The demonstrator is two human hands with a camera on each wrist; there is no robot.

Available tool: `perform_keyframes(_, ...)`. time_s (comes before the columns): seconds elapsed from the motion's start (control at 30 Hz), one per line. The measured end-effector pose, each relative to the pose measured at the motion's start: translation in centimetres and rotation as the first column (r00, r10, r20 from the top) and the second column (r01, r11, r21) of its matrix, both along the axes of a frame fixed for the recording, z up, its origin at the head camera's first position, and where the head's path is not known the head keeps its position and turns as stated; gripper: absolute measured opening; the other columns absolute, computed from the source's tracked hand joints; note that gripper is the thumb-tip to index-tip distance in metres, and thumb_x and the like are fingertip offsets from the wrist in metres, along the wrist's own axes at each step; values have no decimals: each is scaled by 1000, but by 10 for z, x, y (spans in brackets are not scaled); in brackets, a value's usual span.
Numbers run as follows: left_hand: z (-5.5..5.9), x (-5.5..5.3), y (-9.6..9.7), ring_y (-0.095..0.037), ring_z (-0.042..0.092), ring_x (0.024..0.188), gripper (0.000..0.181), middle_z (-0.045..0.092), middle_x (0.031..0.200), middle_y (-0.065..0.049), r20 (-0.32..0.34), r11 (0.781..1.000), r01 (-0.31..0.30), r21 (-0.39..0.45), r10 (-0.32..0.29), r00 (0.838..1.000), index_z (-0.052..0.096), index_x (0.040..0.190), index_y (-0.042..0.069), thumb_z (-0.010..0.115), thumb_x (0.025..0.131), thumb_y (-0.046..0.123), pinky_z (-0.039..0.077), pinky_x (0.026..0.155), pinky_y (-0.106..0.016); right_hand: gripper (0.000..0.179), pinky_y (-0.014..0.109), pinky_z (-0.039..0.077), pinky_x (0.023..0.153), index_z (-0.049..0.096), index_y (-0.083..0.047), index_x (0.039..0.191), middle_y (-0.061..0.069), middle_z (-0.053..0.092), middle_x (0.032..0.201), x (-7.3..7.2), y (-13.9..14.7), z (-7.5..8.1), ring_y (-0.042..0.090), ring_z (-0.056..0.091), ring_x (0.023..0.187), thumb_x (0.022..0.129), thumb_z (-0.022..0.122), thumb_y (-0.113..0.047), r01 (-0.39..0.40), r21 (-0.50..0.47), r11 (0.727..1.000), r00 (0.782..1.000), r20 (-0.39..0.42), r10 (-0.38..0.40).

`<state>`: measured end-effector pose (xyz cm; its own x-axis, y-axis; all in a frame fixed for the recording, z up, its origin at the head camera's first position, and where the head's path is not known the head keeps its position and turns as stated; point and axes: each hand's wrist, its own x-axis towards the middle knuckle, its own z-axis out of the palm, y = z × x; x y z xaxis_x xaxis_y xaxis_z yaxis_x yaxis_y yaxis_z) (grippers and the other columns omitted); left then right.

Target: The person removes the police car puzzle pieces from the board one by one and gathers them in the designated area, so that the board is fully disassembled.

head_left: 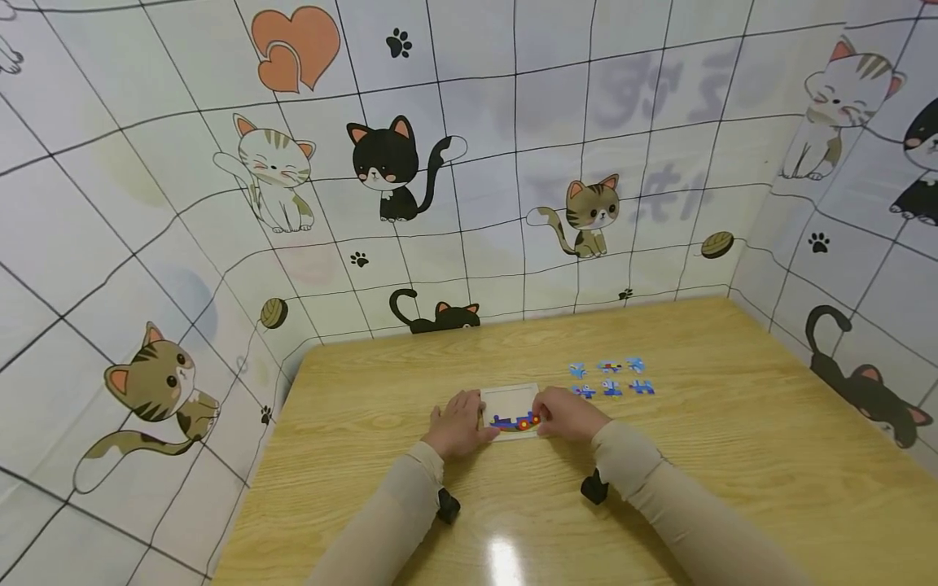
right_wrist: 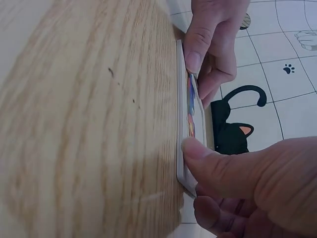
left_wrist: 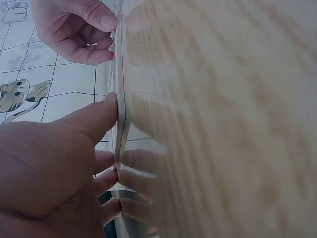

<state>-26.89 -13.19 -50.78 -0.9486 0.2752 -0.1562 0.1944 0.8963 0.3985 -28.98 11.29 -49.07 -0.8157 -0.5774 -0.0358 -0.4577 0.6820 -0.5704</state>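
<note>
A white puzzle tray (head_left: 510, 396) lies flat on the table, with joined puzzle pieces (head_left: 513, 423) showing a colourful train along its near edge. My left hand (head_left: 460, 425) rests at the tray's left side, fingers spread and thumb (left_wrist: 106, 111) against the near edge. At the lower right corner, my right hand (head_left: 567, 413) has its fingers curled over the end piece of the train picture. Its thumb (right_wrist: 198, 148) sits on the tray's near right part. The right fingers hide most of that piece.
Several loose blue puzzle pieces (head_left: 610, 388) lie in two rows on the wooden table (head_left: 366, 391), right of and beyond the tray. A wall covering with cartoon cats (head_left: 384, 167) stands behind the table and at both sides. Each wrist carries a black camera (head_left: 594, 488).
</note>
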Motion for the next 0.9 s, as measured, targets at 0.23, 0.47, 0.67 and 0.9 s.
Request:
perform_keyframes(0.23,3,-1,3,-29,33,145,45,41,150,-5,-7,1000,3,-13,-3,1000,48,124,16,66,97,47,19,110,-74,17,34,45,71,64,-4,99,0,55,82,-1,-2,-3,14,49,70,89,78,-2,19,5,1000,1000,9,-19)
perform_keyframes(0.47,7,3,5,-30,37,140,39,44,145,-7,-24,1000,7,-8,-7,1000,48,115,16,67,97,44,22,106,-78,21,35,42,68,59,-5,95,2,52,79,-1,-1,-6,16,46,69,88,78,1,15,-40,999,1000,20,-14)
perform_keyframes(0.67,3,1,11,-30,35,141,42,42,145,-9,-5,999,-42,-23,41,999,47,113,14,60,100,52,19,105,-80,19,36,45,73,60,-3,96,2,54,87,-1,2,-10,17,48,77,88,77,1,-16,-61,998,1000,10,16)
perform_keyframes(0.9,4,2,26,-30,35,138,68,43,144,-12,-35,990,-128,-55,126,991,47,134,4,61,96,58,19,96,-87,19,35,47,77,60,-2,102,2,55,91,-4,5,-13,16,49,80,91,75,-1,-37,-71,997,999,29,40)
